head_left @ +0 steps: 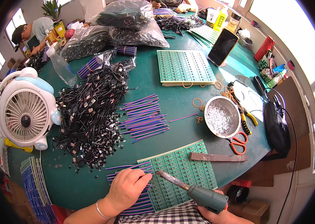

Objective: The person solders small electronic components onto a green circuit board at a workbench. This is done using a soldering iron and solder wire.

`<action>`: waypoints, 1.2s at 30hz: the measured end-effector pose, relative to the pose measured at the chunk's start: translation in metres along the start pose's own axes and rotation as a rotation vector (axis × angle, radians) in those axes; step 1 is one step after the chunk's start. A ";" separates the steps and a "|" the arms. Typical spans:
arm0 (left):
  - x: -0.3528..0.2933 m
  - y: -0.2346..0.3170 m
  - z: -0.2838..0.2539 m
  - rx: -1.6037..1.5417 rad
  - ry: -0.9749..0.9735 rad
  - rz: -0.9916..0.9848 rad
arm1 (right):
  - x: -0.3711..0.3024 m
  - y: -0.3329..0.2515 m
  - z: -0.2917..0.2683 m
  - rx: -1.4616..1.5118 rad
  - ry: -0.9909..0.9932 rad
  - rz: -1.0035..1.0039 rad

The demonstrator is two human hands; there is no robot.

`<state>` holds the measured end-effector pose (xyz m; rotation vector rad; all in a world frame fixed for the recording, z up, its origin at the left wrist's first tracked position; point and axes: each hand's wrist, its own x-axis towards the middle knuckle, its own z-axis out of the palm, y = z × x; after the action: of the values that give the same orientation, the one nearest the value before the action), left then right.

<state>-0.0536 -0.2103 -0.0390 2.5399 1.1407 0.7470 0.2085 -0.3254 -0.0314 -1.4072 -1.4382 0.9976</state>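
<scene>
A green panel of small circuit boards (187, 175) lies at the table's near edge, with a row of thin multicoloured wires (137, 203) along its left side. My left hand (129, 184) is over these wires, thumb and forefinger pinched together on a wire at the panel's left edge. In my right hand (211, 214) is a soldering iron (206, 198) with a green handle. Its tip points left, close to my left fingertips; whether it touches the panel I cannot tell. A brown bar (219, 157) rests across the panel's upper right part.
Loose wires (144, 117) and a heap of black cables (90, 108) lie beyond my left hand. A white fan (25, 112) stands far left. To the right are a metal bowl (207, 121), orange-handled scissors (238, 143) and a phone (222, 46). Stacked panels (185, 67) lie behind.
</scene>
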 end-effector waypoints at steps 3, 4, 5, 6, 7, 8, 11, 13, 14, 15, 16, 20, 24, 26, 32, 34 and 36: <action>-0.001 -0.001 0.000 0.001 0.001 -0.002 | 0.005 -0.008 -0.001 -0.035 -0.056 -0.016; -0.001 0.000 0.000 0.003 -0.003 -0.002 | 0.004 -0.008 -0.001 -0.035 -0.056 -0.016; -0.001 0.000 0.001 0.003 -0.003 -0.001 | 0.003 -0.006 -0.001 -0.042 -0.051 -0.015; -0.001 0.000 0.001 0.004 0.006 -0.001 | 0.002 -0.004 -0.001 -0.048 -0.045 -0.014; 0.000 0.000 0.001 0.006 0.015 0.000 | 0.002 -0.002 -0.001 -0.048 -0.046 -0.014; 0.000 -0.001 0.001 0.006 0.015 0.000 | 0.001 0.000 0.000 -0.039 -0.044 -0.019; 0.000 -0.001 0.001 0.009 0.001 -0.004 | 0.002 -0.001 0.000 -0.038 -0.045 -0.019; 0.000 -0.002 0.002 0.000 0.009 0.002 | 0.004 -0.004 -0.002 -0.046 -0.047 -0.014; 0.000 -0.002 0.002 0.000 0.009 0.002 | 0.006 -0.005 -0.003 -0.030 -0.053 -0.032; 0.000 -0.002 0.001 0.001 0.004 0.000 | 0.007 -0.005 -0.004 -0.014 -0.059 -0.049; 0.001 -0.001 0.001 0.002 -0.001 -0.001 | 0.006 -0.005 -0.004 -0.014 -0.058 -0.050; 0.001 -0.001 0.001 -0.003 0.007 0.001 | 0.000 0.002 -0.003 -0.097 -0.011 -0.090; 0.000 -0.003 0.002 0.009 -0.004 0.005 | -0.005 0.004 -0.003 -0.128 -0.005 -0.035; 0.000 -0.003 0.002 0.020 -0.011 0.010 | -0.004 0.003 -0.002 -0.122 -0.019 -0.024; -0.001 -0.004 0.002 0.009 -0.003 0.018 | 0.002 -0.007 -0.003 -0.135 -0.059 -0.038; -0.001 -0.004 0.002 0.009 -0.007 0.011 | 0.002 -0.008 -0.003 -0.141 -0.076 -0.040; 0.000 -0.004 0.002 0.007 -0.005 0.013 | 0.000 -0.006 -0.001 -0.086 -0.038 0.004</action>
<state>-0.0552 -0.2078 -0.0426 2.5563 1.1278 0.7405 0.2080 -0.3256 -0.0249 -1.4608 -1.5225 0.9793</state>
